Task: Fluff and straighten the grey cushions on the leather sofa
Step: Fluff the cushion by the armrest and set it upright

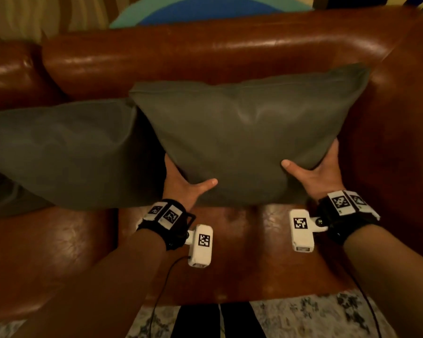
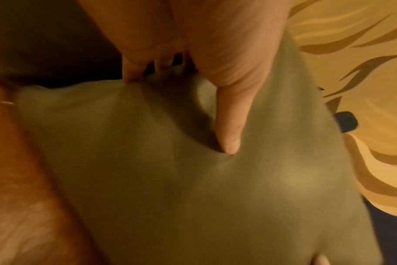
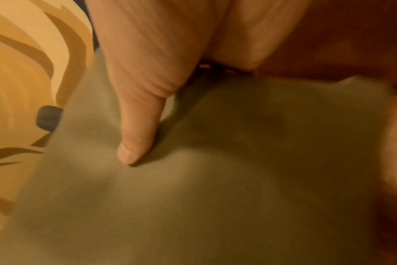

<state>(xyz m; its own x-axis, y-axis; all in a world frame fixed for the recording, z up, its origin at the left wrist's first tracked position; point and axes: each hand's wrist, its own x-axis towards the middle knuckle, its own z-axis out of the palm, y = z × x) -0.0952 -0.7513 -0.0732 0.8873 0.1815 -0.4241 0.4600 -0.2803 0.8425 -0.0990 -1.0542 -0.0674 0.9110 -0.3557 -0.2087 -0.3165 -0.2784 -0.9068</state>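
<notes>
Two grey cushions lie on the brown leather sofa [image 1: 205, 54]. The right cushion [image 1: 242, 132] leans tilted against the backrest, its lower edge just above the seat [image 1: 242, 252]. My left hand [image 1: 181, 184] grips its lower left corner and my right hand [image 1: 320, 172] its lower right corner. Each thumb lies on the front face, the fingers hidden behind. In the left wrist view my thumb [image 2: 229, 125] presses a dent into the fabric [image 2: 193, 188]; the right wrist view shows the same with the other thumb [image 3: 138, 134] on the cushion [image 3: 215, 197]. The left cushion [image 1: 59, 147] lies slumped beside it, untouched.
The sofa's right armrest [image 1: 401, 118] rises close beside my right hand. A patterned rug [image 1: 315, 318] covers the floor in front of the seat. Behind the backrest are a blue and teal shape [image 1: 205, 11] and a beige patterned wall [image 1: 47, 13].
</notes>
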